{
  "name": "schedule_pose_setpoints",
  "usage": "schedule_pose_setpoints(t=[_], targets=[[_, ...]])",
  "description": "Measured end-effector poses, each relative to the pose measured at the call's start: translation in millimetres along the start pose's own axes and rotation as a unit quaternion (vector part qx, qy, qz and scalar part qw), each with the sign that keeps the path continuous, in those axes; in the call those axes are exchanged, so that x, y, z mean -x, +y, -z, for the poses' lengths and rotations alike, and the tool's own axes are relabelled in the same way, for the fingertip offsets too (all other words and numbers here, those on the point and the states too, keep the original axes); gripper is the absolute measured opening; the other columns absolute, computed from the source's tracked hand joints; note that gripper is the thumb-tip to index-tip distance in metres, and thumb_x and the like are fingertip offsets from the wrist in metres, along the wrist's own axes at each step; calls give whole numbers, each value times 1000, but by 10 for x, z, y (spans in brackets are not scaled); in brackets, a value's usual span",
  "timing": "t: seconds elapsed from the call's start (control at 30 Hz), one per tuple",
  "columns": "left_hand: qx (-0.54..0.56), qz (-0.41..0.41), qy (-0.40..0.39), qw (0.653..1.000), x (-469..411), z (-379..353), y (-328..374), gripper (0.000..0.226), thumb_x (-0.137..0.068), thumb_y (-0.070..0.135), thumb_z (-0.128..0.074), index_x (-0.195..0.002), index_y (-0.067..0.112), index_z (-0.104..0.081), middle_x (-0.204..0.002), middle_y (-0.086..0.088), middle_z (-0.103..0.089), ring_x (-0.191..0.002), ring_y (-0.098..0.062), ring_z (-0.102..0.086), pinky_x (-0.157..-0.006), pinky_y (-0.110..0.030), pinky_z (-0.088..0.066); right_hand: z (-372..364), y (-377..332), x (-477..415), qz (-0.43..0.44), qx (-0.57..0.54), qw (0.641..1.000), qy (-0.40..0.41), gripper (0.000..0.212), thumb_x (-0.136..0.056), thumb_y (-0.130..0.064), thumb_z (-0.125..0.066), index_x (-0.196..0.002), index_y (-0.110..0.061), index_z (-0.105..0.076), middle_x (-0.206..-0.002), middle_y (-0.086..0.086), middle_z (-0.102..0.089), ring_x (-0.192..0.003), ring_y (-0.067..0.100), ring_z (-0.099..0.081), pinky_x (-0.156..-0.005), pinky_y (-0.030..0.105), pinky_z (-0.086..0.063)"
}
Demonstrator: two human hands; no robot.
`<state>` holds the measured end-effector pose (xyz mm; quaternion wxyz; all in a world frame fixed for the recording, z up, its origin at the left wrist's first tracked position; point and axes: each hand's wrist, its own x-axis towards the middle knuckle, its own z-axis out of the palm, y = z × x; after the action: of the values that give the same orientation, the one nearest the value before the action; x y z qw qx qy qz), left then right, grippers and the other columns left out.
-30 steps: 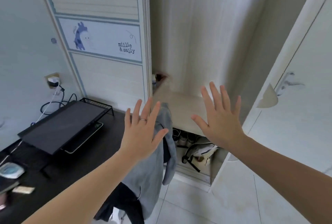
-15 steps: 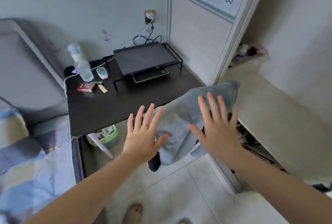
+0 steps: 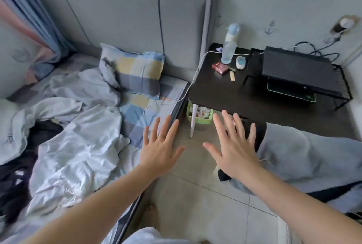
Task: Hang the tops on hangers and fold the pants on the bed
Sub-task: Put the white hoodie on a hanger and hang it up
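Both hands out in front, palms down, holding nothing. Left hand (image 3: pixel 159 152) has fingers spread wide, a ring on one finger, hanging over the right edge of the bed (image 3: pixel 137 110). Right hand (image 3: pixel 236 150) also fully splayed, over the tiled floor (image 3: pixel 195 200) between bed and table.

Clothes lie heaped on the left half of the bed: a crumpled white garment (image 3: pixel 78 157) nearest the left hand, a pale grey one (image 3: pixel 13 126) further left with some print on it, and black fabric (image 3: pixel 13 181) at the near left edge. Cannot tell which are tops and which are pants. A checked pillow (image 3: pixel 137 73) leans on the grey headboard (image 3: pixel 137 18) at the far end. A white cable (image 3: pixel 194 79) runs from the table down onto the sheet.

A strip of bare floor runs near to far between the bed's dark side rail and the black table (image 3: pixel 244 96); the gap narrows at the far end, where a white table leg and a green basket (image 3: pixel 198 114) stand. On the right, a grey garment (image 3: pixel 305 157) drapes over something at the table's near edge, right beside the right wrist, with dark fabric under it. Table top holds a water bottle (image 3: pixel 230 45), a red box (image 3: pixel 220 67) and a black stand (image 3: pixel 299 71) on the far right. The middle of the table is open. Curtain (image 3: pixel 29 18) at far left.
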<state>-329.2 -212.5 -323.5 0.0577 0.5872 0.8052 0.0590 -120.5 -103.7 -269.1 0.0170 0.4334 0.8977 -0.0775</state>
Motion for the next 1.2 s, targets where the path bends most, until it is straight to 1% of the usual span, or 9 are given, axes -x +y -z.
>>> schedule_pose_setpoints(t=[0.23,0.37,0.47,0.6,0.77,0.97,1.03,1.13,1.2], targets=[[22,131,14,991,436,3,-1140,79,-90,75,-4,-157,38,14,-164,10,22,-149,-20,29,-122,-51,12,-227,-1147,-644,120,39,991,-31,86,-86,-78,1,-158,-31,9,-168,0,8,-154,29,8,-115,67,4],[53,187,7,981,692,-45,-1741,78,-90,74,-7,-156,39,15,-166,9,19,-149,-19,30,-118,-46,20,-432,-1795,-927,162,62,984,-49,92,-80,-79,18,-157,-31,12,-168,-1,9,-154,28,7,-116,66,1],[62,230,3,971,875,-141,-2153,78,-91,75,-6,-156,38,16,-165,9,20,-150,-22,27,-120,-49,16,-593,-2233,-1096,193,70,976,-72,91,-80,-80,17,-157,-31,12,-168,-1,8,-154,28,6,-115,67,0],[74,294,-12,953,1039,-238,-2548,84,-82,80,9,-155,38,18,-165,7,19,-151,-23,25,-122,-51,9,-733,-2662,-1314,235,85,960,-124,96,-66,-80,30,-150,-34,30,-164,-4,26,-151,24,23,-116,64,10],[91,357,-23,929,978,-321,-2865,78,-95,73,-17,-158,35,10,-167,5,15,-151,-23,25,-120,-48,12,-811,-3003,-1744,281,87,941,-165,87,-75,-78,14,-150,-36,31,-162,-6,31,-150,23,26,-116,61,14],[120,455,-18,882,630,-390,-3120,87,-82,76,0,-159,35,8,-167,6,12,-153,-22,18,-121,-48,8,-977,-3293,-2465,354,108,906,-206,84,-82,-76,4,-151,-36,29,-162,-6,29,-150,22,26,-116,60,13],[138,494,-23,858,560,-475,-3149,88,-82,76,1,-159,35,7,-167,7,13,-153,-23,17,-122,-50,6,-1101,-3366,-2652,378,122,889,-229,83,-86,-75,-2,-152,-35,27,-163,-6,28,-151,21,25,-117,59,12],[157,543,-47,823,521,-674,-3173,91,-80,77,1,-159,33,2,-168,5,9,-154,-24,13,-123,-52,1,-1332,-3506,-2879,423,150,855,-260,86,-81,-77,6,-152,-35,27,-163,-8,27,-151,21,22,-118,59,11],[167,571,-61,802,539,-828,-3187,92,-79,78,2,-159,34,1,-168,4,5,-154,-24,12,-123,-51,-1,-1513,-3607,-3022,445,166,836,-275,82,-88,-76,-2,-153,-35,25,-164,-7,25,-152,21,20,-118,58,10]])
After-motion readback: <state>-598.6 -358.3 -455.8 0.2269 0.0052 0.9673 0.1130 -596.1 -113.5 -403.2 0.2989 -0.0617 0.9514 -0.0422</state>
